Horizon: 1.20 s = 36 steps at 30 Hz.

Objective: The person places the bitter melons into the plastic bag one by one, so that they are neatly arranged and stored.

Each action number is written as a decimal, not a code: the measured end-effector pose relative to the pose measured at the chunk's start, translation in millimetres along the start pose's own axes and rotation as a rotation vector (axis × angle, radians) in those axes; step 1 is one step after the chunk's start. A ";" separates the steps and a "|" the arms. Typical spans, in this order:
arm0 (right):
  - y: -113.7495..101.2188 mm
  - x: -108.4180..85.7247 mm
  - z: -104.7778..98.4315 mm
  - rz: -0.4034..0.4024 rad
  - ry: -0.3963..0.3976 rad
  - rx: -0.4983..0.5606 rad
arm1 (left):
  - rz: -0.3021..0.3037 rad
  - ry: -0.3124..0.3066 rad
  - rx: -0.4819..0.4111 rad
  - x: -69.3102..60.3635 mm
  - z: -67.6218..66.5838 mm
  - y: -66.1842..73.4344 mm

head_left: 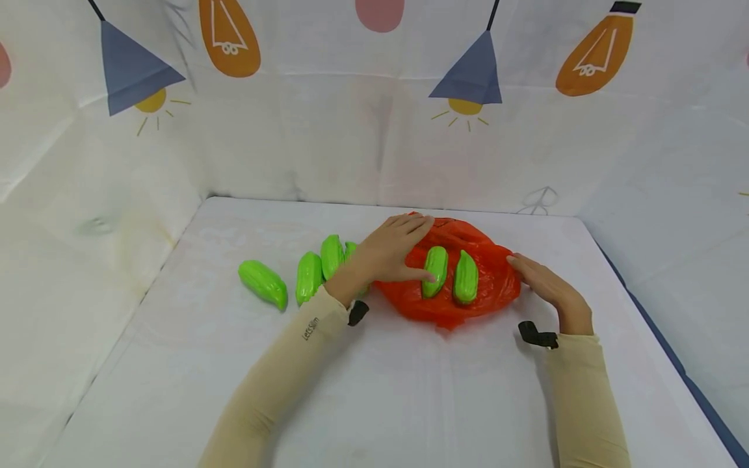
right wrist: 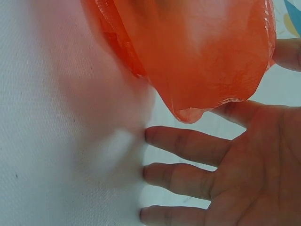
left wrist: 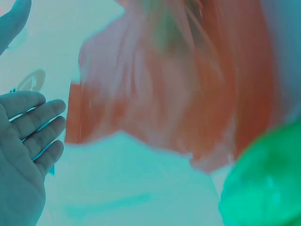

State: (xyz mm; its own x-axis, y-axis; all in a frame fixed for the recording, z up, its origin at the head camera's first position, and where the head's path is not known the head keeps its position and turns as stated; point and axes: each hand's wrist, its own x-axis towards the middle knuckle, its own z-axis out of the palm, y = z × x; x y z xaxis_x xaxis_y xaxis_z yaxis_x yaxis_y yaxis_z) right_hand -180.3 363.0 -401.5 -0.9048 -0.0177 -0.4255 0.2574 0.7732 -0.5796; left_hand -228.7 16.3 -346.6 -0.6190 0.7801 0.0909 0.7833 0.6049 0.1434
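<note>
A red plastic bag [head_left: 404,302] lies spread on the white table, with two green vegetables [head_left: 435,273] [head_left: 466,278] side by side on it. My left hand [head_left: 389,250] reaches over the bag's left side, fingers extended and thumb at the nearer vegetable. In the left wrist view that hand [left wrist: 23,150] shows a bare palm beside the blurred bag [left wrist: 178,108]. At the bag's right edge, my right hand [head_left: 547,286] holds the plastic between thumb and index finger. The right wrist view shows the hand's [right wrist: 263,155] other fingers straight; the bag [right wrist: 207,61] hides the thumb and index tips.
Left of the bag, several more green vegetables lie on the table [head_left: 175,364]; one [head_left: 263,284] is apart at the far left, and others [head_left: 309,276] are grouped near my left forearm. Printed cloth walls [head_left: 328,143] stand behind and at both sides.
</note>
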 end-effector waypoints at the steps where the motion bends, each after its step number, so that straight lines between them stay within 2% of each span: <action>1: -0.2 -0.1 -0.1 -0.001 -0.001 -0.001 | -0.015 0.003 -0.005 -3.5 -1.5 -3.4; 8: -0.9 -1.5 -1.3 0.008 -0.006 0.003 | -0.082 0.041 -0.036 -31.0 -3.6 -28.3; 20: -0.8 -0.5 -1.2 0.003 -0.006 0.006 | -0.211 0.091 -0.103 -88.6 13.9 -77.3; 27: 1.1 -1.3 -0.8 0.008 -0.001 0.002 | -0.289 0.027 -0.184 -108.4 21.3 -101.3; 32: 1.9 -0.4 -0.1 0.008 -0.001 -0.009 | -0.358 -0.028 -0.260 -122.0 19.1 -117.0; 36: 0.9 -0.9 -0.9 0.017 0.003 -0.010 | -0.389 -0.066 -0.324 -130.1 17.2 -127.1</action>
State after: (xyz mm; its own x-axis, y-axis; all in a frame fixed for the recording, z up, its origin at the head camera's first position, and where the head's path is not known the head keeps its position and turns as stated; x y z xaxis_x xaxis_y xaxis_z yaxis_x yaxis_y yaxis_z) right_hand -179.6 364.2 -401.0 -0.9012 -0.0025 -0.4334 0.2695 0.7800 -0.5648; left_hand -246.8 -159.3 -393.6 -0.8484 0.5215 -0.0909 0.4309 0.7802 0.4534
